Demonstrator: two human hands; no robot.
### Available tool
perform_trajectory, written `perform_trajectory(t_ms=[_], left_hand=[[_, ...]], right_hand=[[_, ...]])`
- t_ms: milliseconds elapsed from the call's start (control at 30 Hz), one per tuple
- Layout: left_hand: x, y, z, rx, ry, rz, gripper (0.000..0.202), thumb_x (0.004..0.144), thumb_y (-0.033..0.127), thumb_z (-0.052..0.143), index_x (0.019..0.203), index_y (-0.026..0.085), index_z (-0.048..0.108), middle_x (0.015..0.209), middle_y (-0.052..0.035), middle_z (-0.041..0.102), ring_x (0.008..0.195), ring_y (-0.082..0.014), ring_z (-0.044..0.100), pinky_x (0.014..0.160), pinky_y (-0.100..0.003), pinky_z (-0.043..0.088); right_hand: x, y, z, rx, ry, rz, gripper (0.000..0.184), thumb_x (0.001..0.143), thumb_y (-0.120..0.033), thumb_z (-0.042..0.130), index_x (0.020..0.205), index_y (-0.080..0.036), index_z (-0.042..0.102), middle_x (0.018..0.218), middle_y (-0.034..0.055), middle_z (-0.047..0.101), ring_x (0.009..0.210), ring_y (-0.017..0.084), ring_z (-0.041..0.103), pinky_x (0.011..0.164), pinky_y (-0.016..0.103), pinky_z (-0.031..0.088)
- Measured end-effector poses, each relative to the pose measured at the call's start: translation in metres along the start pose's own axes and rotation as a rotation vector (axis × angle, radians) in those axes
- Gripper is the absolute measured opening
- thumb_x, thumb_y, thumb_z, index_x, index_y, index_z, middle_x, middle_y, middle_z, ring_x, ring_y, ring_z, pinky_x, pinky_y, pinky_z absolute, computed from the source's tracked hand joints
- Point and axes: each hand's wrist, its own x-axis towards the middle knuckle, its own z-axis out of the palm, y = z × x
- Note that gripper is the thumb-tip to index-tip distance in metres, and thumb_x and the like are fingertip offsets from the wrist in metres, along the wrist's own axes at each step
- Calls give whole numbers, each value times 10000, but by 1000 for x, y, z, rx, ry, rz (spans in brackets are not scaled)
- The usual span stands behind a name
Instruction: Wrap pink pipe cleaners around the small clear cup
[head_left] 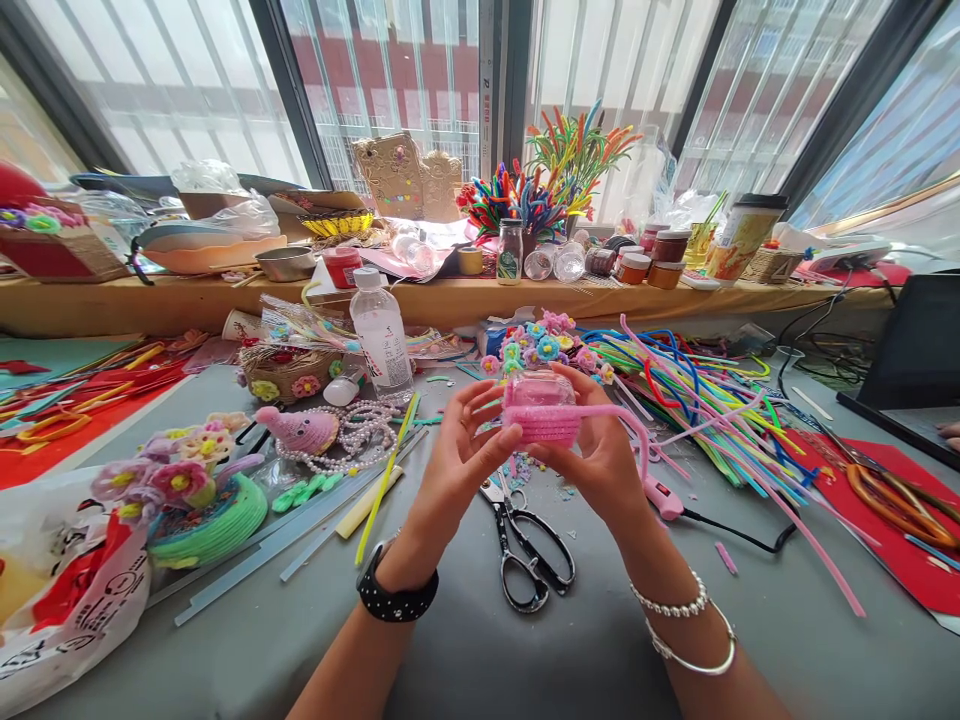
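Between both hands, above the table, is a small clear container (541,392) with rows of pink pipe cleaner (551,425) wound around one part. The loose end of the pipe cleaner sticks out to the right and bends down past my right hand. My left hand (472,430) grips the container's left side, its thumb on the pink rows. On the other side, my right hand (600,440) holds it with fingers behind and thumb below. Black-handled scissors (529,555) lie below the hands. A pink glue gun (664,497), partly hidden, rests beside my right wrist.
Loose pipe cleaners (697,400) are heaped on the right, near orange-handled scissors (892,500) on red sheets. A clear bottle (381,335) stands behind my left hand. Glue sticks (300,540) and a green flower pot (214,525) lie left. Jars and craft supplies line the windowsill.
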Motion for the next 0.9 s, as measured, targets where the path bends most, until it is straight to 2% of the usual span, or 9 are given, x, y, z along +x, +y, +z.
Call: perform_trajectory(t_ms=[67, 133, 300, 400, 567, 700, 767, 800, 900], left_hand=[[0, 0, 1, -89, -100, -110, 601, 665, 370, 717, 1178, 202, 452, 1227, -112, 543, 1065, -231, 568, 875, -333, 468], [0, 1, 2, -168, -130, -150, 622, 670, 348, 715, 1200, 189, 433, 1215, -123, 559, 1057, -240, 579, 886, -344, 468], [2, 8, -4, -343, -31, -128, 362, 765, 386, 591, 1059, 173, 586, 1090, -87, 644, 1066, -226, 581, 859, -302, 498], [7, 11, -11, -437, 53, -193, 428, 777, 498, 519, 996, 148, 632, 1056, -100, 660, 1047, -232, 592, 840, -303, 517], [15, 16, -22, -523, 98, -210, 479, 794, 557, 458, 1012, 165, 628, 1030, -94, 666, 958, -202, 627, 793, -284, 539], [16, 16, -25, -461, 79, -272, 470, 777, 570, 472, 944, 163, 638, 906, -96, 677, 789, -175, 651, 645, -251, 550], [13, 14, -23, -350, 109, -232, 456, 763, 591, 486, 896, 183, 642, 868, -92, 681, 791, -197, 653, 622, -275, 545], [11, 12, -21, -268, 85, -270, 469, 758, 595, 495, 893, 172, 646, 850, -103, 681, 801, -216, 655, 600, -282, 538], [7, 7, -17, -123, -78, -405, 524, 697, 644, 531, 879, 169, 660, 751, -108, 682, 744, -261, 660, 478, -285, 489]], right_hand=[[0, 1, 0, 26, -37, -19, 681, 654, -332, 745, 1241, -240, 413, 1243, 92, 526, 1129, 244, 525, 955, 426, 456], [-1, 3, -1, 31, -69, -53, 698, 661, -354, 738, 1262, -244, 401, 1272, 95, 507, 1157, 251, 506, 972, 437, 442], [-2, 3, 0, -33, -132, -112, 782, 648, -365, 751, 1318, -291, 354, 1367, 62, 422, 1257, 244, 401, 1045, 446, 371], [-2, 3, 1, -133, -155, -80, 753, 668, -327, 742, 1314, -310, 356, 1371, 47, 417, 1253, 236, 403, 1038, 443, 379], [-1, 10, 3, -161, 17, -18, 507, 752, -322, 653, 1215, -266, 453, 1252, 74, 507, 1147, 215, 494, 943, 407, 455], [3, 11, 0, -92, 156, 16, 327, 794, -356, 591, 1096, -245, 534, 1147, 68, 570, 1027, 195, 551, 838, 366, 492], [3, 7, -3, -59, 101, 30, 299, 798, -376, 583, 1068, -248, 568, 1095, 53, 600, 925, 166, 568, 761, 323, 496], [3, 5, -4, -44, 45, 36, 295, 790, -384, 592, 1054, -253, 586, 1078, 44, 608, 861, 150, 568, 708, 299, 493], [2, -3, -7, 40, -174, 74, 295, 728, -400, 657, 988, -264, 633, 963, 15, 638, 687, 118, 541, 558, 251, 458]])
